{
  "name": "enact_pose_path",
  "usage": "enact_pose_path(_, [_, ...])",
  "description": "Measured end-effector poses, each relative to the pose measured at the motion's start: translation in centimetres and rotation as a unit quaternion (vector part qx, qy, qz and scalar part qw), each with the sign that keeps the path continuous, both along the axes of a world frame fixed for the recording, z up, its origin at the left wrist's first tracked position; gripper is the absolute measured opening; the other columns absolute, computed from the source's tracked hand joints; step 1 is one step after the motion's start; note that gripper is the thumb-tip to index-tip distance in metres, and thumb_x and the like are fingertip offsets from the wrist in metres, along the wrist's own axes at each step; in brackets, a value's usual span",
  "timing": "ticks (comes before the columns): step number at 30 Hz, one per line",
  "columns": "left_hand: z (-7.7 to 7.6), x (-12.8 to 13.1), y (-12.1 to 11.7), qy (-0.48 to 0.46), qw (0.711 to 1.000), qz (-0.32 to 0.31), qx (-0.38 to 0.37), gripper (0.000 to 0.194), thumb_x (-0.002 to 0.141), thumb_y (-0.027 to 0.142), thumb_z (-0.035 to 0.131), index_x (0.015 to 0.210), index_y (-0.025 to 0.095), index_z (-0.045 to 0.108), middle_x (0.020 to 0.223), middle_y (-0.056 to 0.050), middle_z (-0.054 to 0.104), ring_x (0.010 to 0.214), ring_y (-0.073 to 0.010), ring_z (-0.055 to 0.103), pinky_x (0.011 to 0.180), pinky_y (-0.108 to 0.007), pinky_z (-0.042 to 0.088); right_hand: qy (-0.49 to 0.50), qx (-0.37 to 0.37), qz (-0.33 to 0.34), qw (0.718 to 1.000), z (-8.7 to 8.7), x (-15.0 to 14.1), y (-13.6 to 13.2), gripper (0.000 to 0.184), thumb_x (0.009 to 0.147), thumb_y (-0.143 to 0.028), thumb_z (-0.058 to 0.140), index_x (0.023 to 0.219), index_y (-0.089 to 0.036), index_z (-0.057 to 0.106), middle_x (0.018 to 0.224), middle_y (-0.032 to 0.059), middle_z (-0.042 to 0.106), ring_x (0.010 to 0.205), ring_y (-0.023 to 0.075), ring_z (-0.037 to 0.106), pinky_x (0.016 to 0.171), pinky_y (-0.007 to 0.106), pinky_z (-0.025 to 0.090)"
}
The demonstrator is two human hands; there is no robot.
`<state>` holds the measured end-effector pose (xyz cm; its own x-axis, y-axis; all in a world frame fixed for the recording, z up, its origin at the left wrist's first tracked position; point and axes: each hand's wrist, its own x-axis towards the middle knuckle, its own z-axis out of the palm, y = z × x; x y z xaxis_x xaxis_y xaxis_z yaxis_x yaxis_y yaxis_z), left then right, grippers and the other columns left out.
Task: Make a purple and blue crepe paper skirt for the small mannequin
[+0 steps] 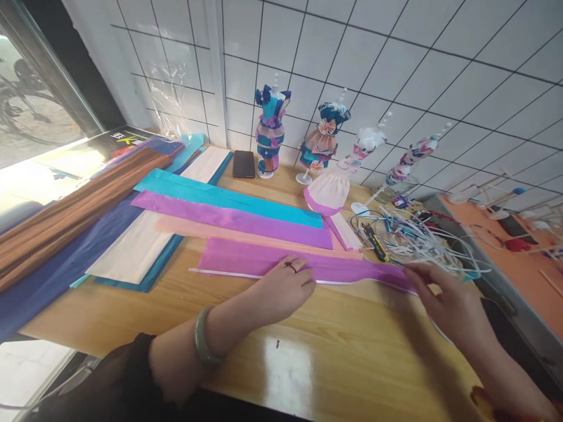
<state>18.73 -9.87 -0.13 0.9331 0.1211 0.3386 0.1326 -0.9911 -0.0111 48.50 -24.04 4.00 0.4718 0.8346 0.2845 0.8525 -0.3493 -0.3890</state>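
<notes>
A long magenta crepe paper strip [246, 258] lies across the wooden table [343, 351], with a thin white strip [220, 273] along its near edge. My left hand [284, 287], with a ring and a green bangle on the wrist, rests flat on the middle of the magenta strip, fingers stretched out. My right hand [444, 299] pinches the right end of the strip between closed fingertips, pressing it to the table.
Behind lie purple [229, 218], teal [229, 196] and peach paper strips, white and blue sheets, and brown paper [65, 217] at left. A phone [243, 163] and several dressed mini mannequins [270, 129] stand by the tiled wall. White strip scraps and a cutter [376, 241] lie at right.
</notes>
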Motion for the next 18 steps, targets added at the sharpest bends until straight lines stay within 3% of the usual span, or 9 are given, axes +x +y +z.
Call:
enact_pose_path(2, [-0.2, 0.1, -0.1, -0.002, 1.0, -0.004, 0.003, 0.019, 0.088, 0.017, 0.047, 0.103, 0.015, 0.058, 0.105, -0.008, 0.061, 0.113, -0.0235, 0.048, 0.098, -0.041, 0.036, -0.084, -0.026, 0.031, 0.996, -0.6, -0.1, -2.1, 0.031, 0.078, -0.046, 0.047, 0.089, -0.022, 0.064, 0.093, 0.0084, 0.07, 0.078, 0.0231, 0.062, 0.065, 0.033, 0.046])
enact_pose_path(4, [-0.5, 0.2, 0.0, -0.003, 1.0, -0.006, 0.001, 0.02, 0.088, 0.017, 0.046, 0.104, 0.015, 0.058, 0.105, -0.008, 0.061, 0.113, -0.0238, 0.048, 0.098, -0.04, 0.035, -0.106, -0.058, -0.018, 0.992, -1.3, 0.6, -3.6, 0.031, 0.077, -0.046, 0.046, 0.09, -0.023, 0.063, 0.093, 0.0076, 0.07, 0.074, 0.0243, 0.063, 0.063, 0.035, 0.046])
enact_pose_path(8, [-0.9, 0.3, 0.1, -0.003, 1.0, -0.006, 0.0, 0.02, 0.088, 0.017, 0.045, 0.105, 0.015, 0.057, 0.103, -0.008, 0.062, 0.114, -0.0246, 0.047, 0.097, -0.041, 0.035, 0.006, -0.075, -0.139, 0.987, -2.7, 3.3, -4.5, 0.044, 0.071, -0.048, 0.051, 0.104, -0.02, 0.057, 0.094, 0.0117, 0.069, 0.076, 0.028, 0.064, 0.07, 0.041, 0.048])
enact_pose_path(13, [-0.7, 0.3, 0.2, 0.006, 1.0, -0.008, 0.006, 0.02, 0.089, 0.017, 0.044, 0.105, 0.015, 0.057, 0.102, -0.008, 0.061, 0.116, -0.0248, 0.046, 0.097, -0.041, 0.035, 0.087, -0.077, -0.087, 0.989, -3.9, 5.2, -3.6, 0.064, 0.07, -0.047, 0.052, 0.124, -0.013, 0.045, 0.094, 0.0139, 0.069, 0.087, 0.0269, 0.066, 0.078, 0.038, 0.049])
enact_pose_path(18, [-0.5, 0.3, 0.2, 0.01, 1.0, -0.003, 0.006, 0.02, 0.09, 0.02, 0.044, 0.104, 0.015, 0.057, 0.102, -0.008, 0.061, 0.116, -0.0243, 0.046, 0.097, -0.041, 0.035, 0.111, -0.089, -0.02, 0.99, -3.9, 5.6, -3.4, 0.063, 0.072, -0.046, 0.055, 0.127, -0.016, 0.044, 0.09, 0.0101, 0.069, 0.083, 0.025, 0.066, 0.077, 0.036, 0.049])
